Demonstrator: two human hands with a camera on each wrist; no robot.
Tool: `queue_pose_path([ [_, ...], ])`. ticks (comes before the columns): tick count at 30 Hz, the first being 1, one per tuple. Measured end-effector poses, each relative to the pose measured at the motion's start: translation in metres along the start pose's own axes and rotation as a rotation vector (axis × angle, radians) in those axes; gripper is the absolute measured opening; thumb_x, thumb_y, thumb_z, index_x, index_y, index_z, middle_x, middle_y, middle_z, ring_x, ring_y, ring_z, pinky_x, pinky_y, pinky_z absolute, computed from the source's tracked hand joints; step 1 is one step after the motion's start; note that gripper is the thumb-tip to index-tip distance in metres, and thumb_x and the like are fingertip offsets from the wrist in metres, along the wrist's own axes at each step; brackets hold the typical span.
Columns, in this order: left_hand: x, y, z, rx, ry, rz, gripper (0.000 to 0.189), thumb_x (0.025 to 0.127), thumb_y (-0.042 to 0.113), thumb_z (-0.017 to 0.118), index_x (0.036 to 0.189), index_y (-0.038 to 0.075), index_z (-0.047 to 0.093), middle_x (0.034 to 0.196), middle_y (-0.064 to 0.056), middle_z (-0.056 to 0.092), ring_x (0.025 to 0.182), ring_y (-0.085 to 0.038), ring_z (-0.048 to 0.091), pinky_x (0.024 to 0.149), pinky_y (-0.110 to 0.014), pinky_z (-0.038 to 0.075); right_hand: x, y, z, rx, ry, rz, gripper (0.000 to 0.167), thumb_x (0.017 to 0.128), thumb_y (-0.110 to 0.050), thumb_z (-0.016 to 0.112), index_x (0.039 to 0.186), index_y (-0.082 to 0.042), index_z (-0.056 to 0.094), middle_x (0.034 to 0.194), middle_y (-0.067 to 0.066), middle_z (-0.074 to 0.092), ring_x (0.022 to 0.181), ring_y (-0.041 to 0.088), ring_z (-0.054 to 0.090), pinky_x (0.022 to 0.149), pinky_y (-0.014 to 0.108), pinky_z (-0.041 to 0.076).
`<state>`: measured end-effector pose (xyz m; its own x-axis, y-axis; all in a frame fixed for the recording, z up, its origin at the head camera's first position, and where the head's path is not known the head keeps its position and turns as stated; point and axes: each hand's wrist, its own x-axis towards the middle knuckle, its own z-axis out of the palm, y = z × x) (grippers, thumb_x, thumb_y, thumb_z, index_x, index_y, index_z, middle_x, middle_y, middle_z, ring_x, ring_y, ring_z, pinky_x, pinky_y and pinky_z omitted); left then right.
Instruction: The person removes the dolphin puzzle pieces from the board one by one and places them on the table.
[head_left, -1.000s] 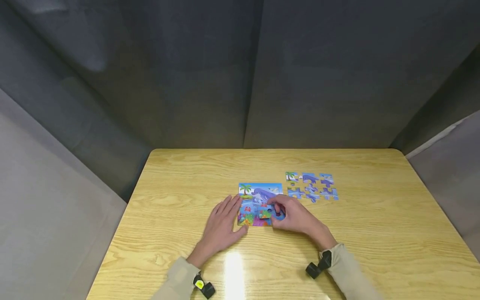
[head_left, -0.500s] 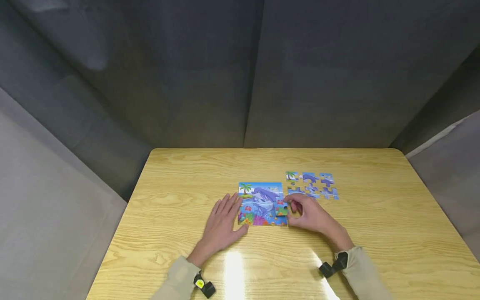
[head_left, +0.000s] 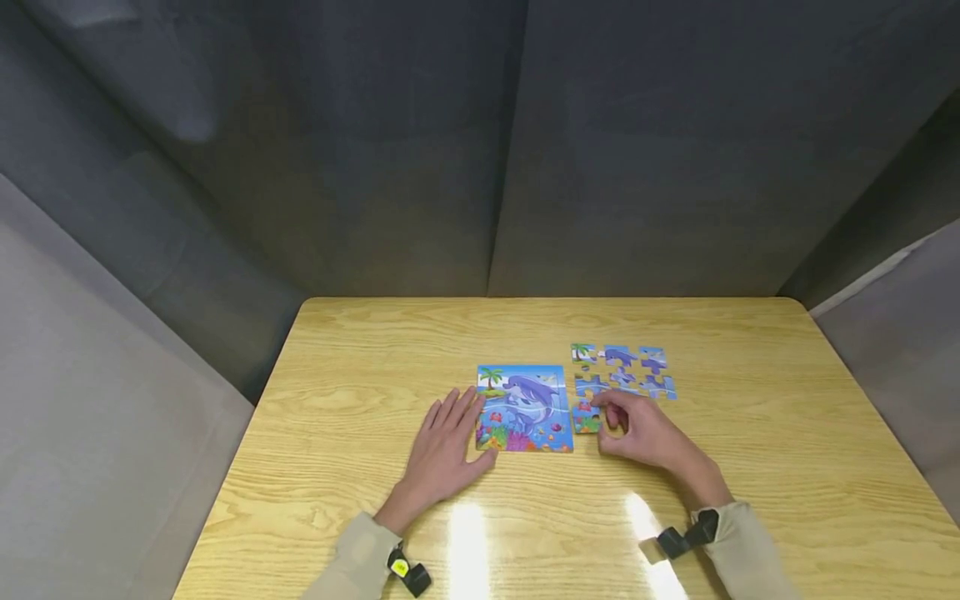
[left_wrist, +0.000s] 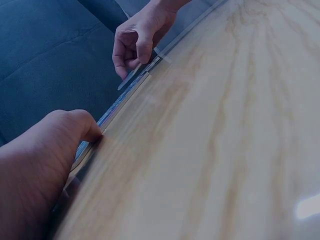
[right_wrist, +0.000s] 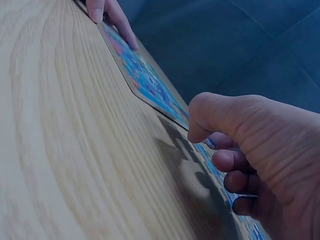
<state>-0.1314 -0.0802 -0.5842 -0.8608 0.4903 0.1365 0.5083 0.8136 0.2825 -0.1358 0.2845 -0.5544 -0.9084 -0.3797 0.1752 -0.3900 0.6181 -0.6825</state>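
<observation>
In the head view a dolphin picture board (head_left: pixel 528 385) lies flat near the middle of the table. My left hand (head_left: pixel 442 458) rests along its left side, fingers straight, fingertips and thumb touching the edge. Just right of the board, my right hand (head_left: pixel 648 432) pinches a jigsaw piece (head_left: pixel 585 419) with a red crab and green seaweed, between thumb and forefinger. That piece is held slightly above the table, as the left wrist view shows its thin edge tilted. In the right wrist view the fingers hide most of it.
Several loose jigsaw pieces (head_left: pixel 619 357) lie in two rows at the board's upper right, just beyond my right hand. The wooden table (head_left: pixel 375 358) ends in front of a dark curtain (head_left: pixel 405 167). Light glares off the near tabletop.
My right hand has carried the crab piece rightward, from over the board to the spot below the loose pieces' left column. The left hand and the board have stayed put.
</observation>
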Motion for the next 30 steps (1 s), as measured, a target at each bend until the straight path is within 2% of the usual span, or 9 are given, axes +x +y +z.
queue_pose_path([
  [14, -0.001, -0.001, 0.004, -0.013, 0.013, 0.003, 0.087, 0.097, 0.064, 0.050, 0.166, 0.017, 0.029, 0.172, -0.004, 0.026, 0.159, -0.032, 0.022, 0.127, -0.054, 0.017, -0.005, 0.005, -0.004, -0.038, -0.034, 0.086, 0.037, 0.075, -0.005, 0.079, 0.112, -0.009, 0.071, 0.073, -0.001, 0.054, 0.060, 0.004, 0.042, 0.057, 0.023, 0.039],
  [30, -0.001, -0.002, 0.002, -0.005, 0.011, 0.008, 0.087, 0.097, 0.066, 0.049, 0.166, 0.016, 0.029, 0.172, -0.005, 0.027, 0.159, -0.032, 0.022, 0.127, -0.054, 0.019, -0.004, 0.012, -0.004, -0.020, -0.054, 0.083, 0.039, 0.077, -0.005, 0.078, 0.115, -0.007, 0.071, 0.074, -0.003, 0.055, 0.061, 0.003, 0.042, 0.057, 0.023, 0.039],
])
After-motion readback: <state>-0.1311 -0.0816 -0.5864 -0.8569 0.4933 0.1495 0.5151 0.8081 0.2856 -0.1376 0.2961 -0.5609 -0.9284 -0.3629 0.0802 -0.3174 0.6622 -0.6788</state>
